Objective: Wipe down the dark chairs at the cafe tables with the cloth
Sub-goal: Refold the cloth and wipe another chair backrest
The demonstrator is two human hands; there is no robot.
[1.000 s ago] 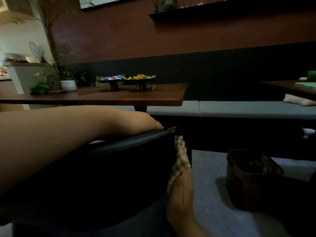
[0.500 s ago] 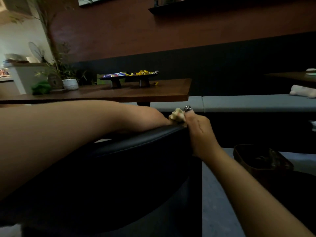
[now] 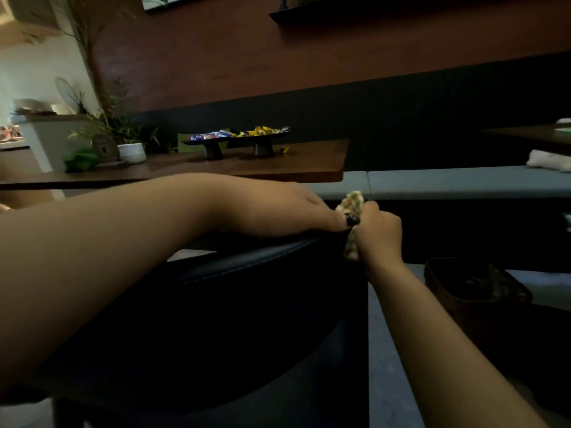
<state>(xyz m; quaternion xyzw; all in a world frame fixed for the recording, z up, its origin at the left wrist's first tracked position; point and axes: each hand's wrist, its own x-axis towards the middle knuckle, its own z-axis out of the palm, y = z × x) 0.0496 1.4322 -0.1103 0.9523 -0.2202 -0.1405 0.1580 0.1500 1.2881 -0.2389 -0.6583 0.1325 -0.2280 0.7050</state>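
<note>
A: Where is the cloth (image 3: 351,208)?

B: It is in the right hand (image 3: 379,236). The fingers (image 3: 370,208) are curled tight round it. A bit of cloth pokes out on top, and a bit hangs down under the fist.

A: And where is that hand?

B: Right at the corner of the dark chair (image 3: 247,304) — up at the top edge of its back. The cloth touches the chair's right side there.

A: What about the other hand?

B: The left hand (image 3: 278,211) lies on top of the chair back. Its arm goes across from the left. The fingers look flat on the padded edge, and one dark nail sits just beside the cloth. It holds nothing that I can see.

A: What is behind the chair?

B: A brown table (image 3: 247,168). On it are two dark trays on little stands (image 3: 238,142) with shiny wrapped sweets, a small white pot (image 3: 132,152) and something green (image 3: 81,159).

A: Anything else?

B: A long grey bench seat (image 3: 448,183) runs by the wall — a white rolled thing (image 3: 548,160) lies on it at the far right. A dark bin (image 3: 472,291) stands on the floor, right of the chair.
</note>
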